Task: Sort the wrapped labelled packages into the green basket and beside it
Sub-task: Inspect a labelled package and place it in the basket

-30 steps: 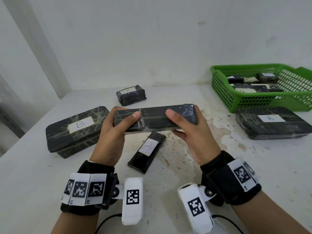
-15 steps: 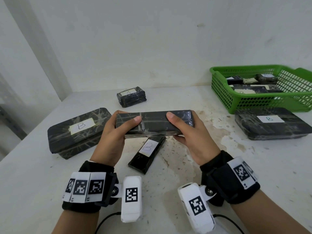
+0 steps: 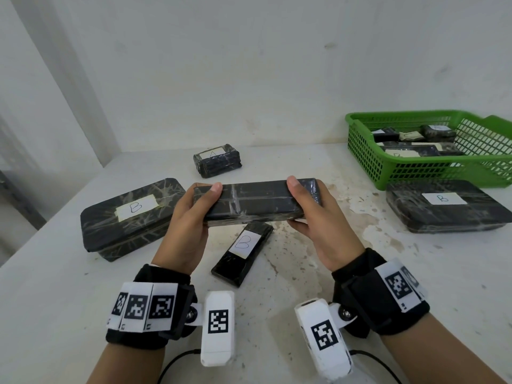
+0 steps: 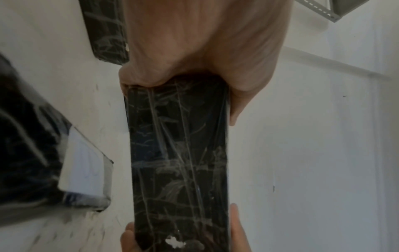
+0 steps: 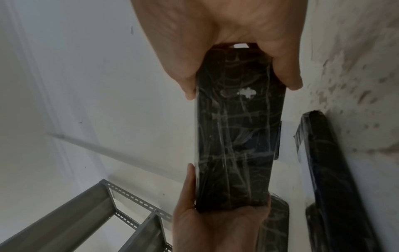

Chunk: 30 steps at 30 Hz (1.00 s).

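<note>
Two hands on one item: left hand point(image 3: 186, 230) and right hand point(image 3: 321, 231) each grip an end of a long black film-wrapped package point(image 3: 256, 202), thumbs on top, fingers curled under, held level above the white table point(image 3: 69, 300); no label visible on the faces seen in the head or wrist views. Directly below it, on the table, a slim black package w/ label "B" point(image 3: 242, 252). Left of the hands: large flat wrapped package marked "B" point(image 3: 130, 217). Far right: another large "B" package point(image 3: 443, 206) lying just in front of the green basket point(image 3: 388, 167), apparently touching it. Basket holds several small wrapped packages, labels too small to read. Furthest back, centre: small wrapped block, label "A" point(image 3: 217, 160), near the wall.
</note>
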Tool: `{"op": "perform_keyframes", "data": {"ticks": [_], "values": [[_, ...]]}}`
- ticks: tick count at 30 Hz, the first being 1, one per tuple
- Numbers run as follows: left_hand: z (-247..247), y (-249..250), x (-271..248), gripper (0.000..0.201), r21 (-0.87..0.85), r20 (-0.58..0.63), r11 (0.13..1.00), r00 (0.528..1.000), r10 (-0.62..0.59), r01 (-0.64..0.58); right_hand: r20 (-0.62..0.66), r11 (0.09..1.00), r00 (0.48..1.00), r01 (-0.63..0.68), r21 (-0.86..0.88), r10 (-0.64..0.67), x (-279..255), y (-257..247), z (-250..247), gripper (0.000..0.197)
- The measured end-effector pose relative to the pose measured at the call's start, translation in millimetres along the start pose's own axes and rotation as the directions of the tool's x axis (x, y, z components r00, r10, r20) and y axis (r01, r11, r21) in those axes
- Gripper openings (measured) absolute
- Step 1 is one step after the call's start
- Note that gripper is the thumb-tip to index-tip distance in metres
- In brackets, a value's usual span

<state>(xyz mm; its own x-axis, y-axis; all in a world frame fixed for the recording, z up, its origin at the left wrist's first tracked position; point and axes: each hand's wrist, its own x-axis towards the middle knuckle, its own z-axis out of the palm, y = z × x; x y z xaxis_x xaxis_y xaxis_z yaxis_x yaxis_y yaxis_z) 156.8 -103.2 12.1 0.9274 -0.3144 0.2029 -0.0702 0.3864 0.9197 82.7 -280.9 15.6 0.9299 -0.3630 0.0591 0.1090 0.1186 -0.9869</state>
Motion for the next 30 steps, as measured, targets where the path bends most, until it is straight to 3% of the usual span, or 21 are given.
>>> {"op": "perform_keyframes", "data": {"ticks": [2,7,11,14,17,19,21,23,25,27,30], "values": [[-1.4,1.1,0.5,0.017,-0.011,0.012,1.0,1.0,0.012,-0.012,0.01,1.0,1.0,0.012,-0.018,-0.012,-0.8,-2.4,-1.2,0.046],[-1.6,2.2,1.0,0.015,0.002,0.003,1.0,1.0,0.012,-0.012,0.015,1.0,1.0,-0.003,-0.029,0.003,0.8,-1.3,-1.4,0.033],[-4.1,4.0,3.0,0.027,-0.055,-0.032,0.998,0.999,-0.036,0.034,0.006,1.0,1.0,0.007,-0.027,-0.007,1.1,-5.1,-3.1,0.063],[-3.0,9.7,0.4,0.042,-0.124,-0.048,0.988,0.994,-0.102,0.095,0.007,0.994,0.996,-0.094,0.063,0.094,2.5,-7.6,-5.8,0.058],[-0.2,14.0,-2.1,0.048,-0.185,-0.021,0.973,0.989,-0.145,0.139,0.122,0.954,0.968,-0.241,0.178,0.221,1.5,-9.9,-5.7,0.062],[0.8,14.4,-3.7,0.05,-0.204,0.014,0.965,0.986,-0.167,0.166,0.248,0.887,0.938,-0.318,0.335,0.243,1.2,-10.3,-5.8,0.072],[1.4,12.5,-4.9,0.051,-0.186,0.058,0.963,0.981,-0.186,0.194,0.418,0.752,0.877,-0.438,0.493,0.236,-0.5,-10.8,-6.4,0.073],[2.2,10.6,-5.0,0.05,-0.133,0.085,0.967,0.975,-0.206,0.216,0.577,0.599,0.798,-0.55,0.582,0.173,-0.4,-8.9,-8.5,0.075],[2.7,7.5,-4.2,0.052,-0.086,0.064,0.972,0.975,-0.213,0.218,0.655,0.524,0.753,-0.584,0.62,0.065,2.6,-4.3,-12.4,0.076],[2.7,5.0,-2.7,0.055,-0.036,-0.014,0.981,0.981,-0.191,0.19,0.632,0.526,0.775,-0.538,0.659,0.001,5.6,-0.9,-14.0,0.076],[-0.1,1.1,-1.0,0.056,-0.017,-0.072,0.984,0.981,-0.18,0.179,0.494,0.632,0.869,-0.373,0.679,-0.017,6.7,-1.1,-10.1,0.077]]}}
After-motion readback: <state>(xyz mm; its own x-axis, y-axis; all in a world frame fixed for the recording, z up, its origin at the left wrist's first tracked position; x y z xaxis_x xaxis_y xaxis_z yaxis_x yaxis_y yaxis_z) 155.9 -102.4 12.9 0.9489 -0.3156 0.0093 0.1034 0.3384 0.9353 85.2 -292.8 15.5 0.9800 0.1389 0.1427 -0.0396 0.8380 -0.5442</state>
